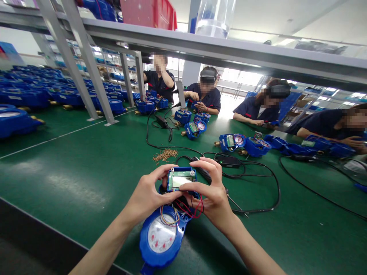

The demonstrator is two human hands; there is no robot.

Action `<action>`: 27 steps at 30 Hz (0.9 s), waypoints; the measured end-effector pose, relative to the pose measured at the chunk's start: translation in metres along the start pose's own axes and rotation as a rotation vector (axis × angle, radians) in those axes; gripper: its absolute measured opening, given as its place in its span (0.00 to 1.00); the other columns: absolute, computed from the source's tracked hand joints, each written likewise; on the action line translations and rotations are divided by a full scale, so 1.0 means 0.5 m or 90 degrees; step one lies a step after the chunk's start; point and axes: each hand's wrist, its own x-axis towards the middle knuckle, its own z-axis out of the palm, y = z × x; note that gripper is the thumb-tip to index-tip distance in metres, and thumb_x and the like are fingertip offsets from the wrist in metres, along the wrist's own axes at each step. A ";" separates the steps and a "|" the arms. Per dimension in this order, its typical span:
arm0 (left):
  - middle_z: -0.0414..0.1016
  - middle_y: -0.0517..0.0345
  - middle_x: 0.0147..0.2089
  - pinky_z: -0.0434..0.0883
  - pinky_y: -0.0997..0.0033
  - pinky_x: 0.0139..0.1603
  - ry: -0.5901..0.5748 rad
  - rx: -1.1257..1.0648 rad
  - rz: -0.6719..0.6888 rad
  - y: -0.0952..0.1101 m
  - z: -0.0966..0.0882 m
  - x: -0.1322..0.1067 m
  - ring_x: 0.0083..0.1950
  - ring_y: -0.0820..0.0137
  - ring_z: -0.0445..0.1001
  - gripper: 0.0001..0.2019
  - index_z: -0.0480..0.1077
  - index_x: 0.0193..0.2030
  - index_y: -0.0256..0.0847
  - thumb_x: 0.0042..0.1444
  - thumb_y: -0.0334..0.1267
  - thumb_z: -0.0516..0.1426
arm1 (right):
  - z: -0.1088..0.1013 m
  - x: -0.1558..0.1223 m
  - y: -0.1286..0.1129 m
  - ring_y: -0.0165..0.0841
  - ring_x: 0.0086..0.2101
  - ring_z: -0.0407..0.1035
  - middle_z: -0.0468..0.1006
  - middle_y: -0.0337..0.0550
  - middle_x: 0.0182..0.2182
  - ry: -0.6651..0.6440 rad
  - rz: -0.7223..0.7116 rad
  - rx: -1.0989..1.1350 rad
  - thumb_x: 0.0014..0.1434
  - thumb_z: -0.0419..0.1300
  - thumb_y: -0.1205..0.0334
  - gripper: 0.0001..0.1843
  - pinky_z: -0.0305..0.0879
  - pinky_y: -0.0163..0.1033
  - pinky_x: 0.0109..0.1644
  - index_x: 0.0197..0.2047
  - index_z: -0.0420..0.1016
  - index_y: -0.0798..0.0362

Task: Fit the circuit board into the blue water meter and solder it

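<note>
My left hand [146, 195] pinches the left side of a green circuit board with a small display [181, 181]. From the other side, my right hand [214, 193] grips the same board, its fingers around the right edge and across the lower front. The board is tilted towards me at the upper end of a blue water meter [162, 233]; whether it is seated in the housing I cannot tell. Red, black and yellow wires [197, 209] loop out below the board. The meter's round dial with red pointers faces up, nearest to me.
A pile of small brass-coloured screws [165, 155] lies beyond my hands. Black cables [266, 211] and a black adapter box [228, 161] are to the right. More blue meters [195, 129] stand further back. A grey shelf [229, 45] spans overhead; several co-workers sit opposite.
</note>
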 end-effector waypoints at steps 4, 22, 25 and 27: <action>0.81 0.57 0.44 0.77 0.66 0.42 0.005 -0.001 0.005 0.005 0.000 0.000 0.47 0.61 0.79 0.25 0.69 0.56 0.43 0.51 0.39 0.66 | -0.001 0.000 0.000 0.46 0.60 0.56 0.67 0.42 0.55 -0.008 -0.008 -0.006 0.57 0.67 0.68 0.09 0.62 0.60 0.62 0.37 0.82 0.42; 0.79 0.52 0.49 0.73 0.54 0.52 -0.057 0.013 -0.020 0.015 -0.013 -0.006 0.48 0.57 0.77 0.27 0.70 0.57 0.42 0.48 0.38 0.66 | -0.002 0.002 0.004 0.45 0.58 0.57 0.65 0.42 0.55 -0.059 -0.030 0.068 0.53 0.70 0.69 0.14 0.57 0.60 0.66 0.42 0.82 0.42; 0.79 0.52 0.50 0.72 0.53 0.55 -0.070 0.005 -0.021 0.018 -0.014 -0.005 0.49 0.57 0.77 0.28 0.70 0.57 0.42 0.48 0.39 0.67 | 0.002 -0.002 0.006 0.44 0.59 0.58 0.65 0.43 0.54 -0.073 -0.019 0.106 0.53 0.68 0.72 0.14 0.60 0.58 0.65 0.42 0.82 0.45; 0.79 0.52 0.51 0.70 0.53 0.56 -0.075 0.002 -0.021 0.019 -0.014 -0.003 0.51 0.56 0.76 0.28 0.70 0.57 0.42 0.48 0.40 0.67 | 0.006 -0.005 0.008 0.44 0.60 0.58 0.65 0.43 0.54 -0.082 -0.007 0.132 0.54 0.67 0.73 0.14 0.61 0.57 0.65 0.41 0.82 0.46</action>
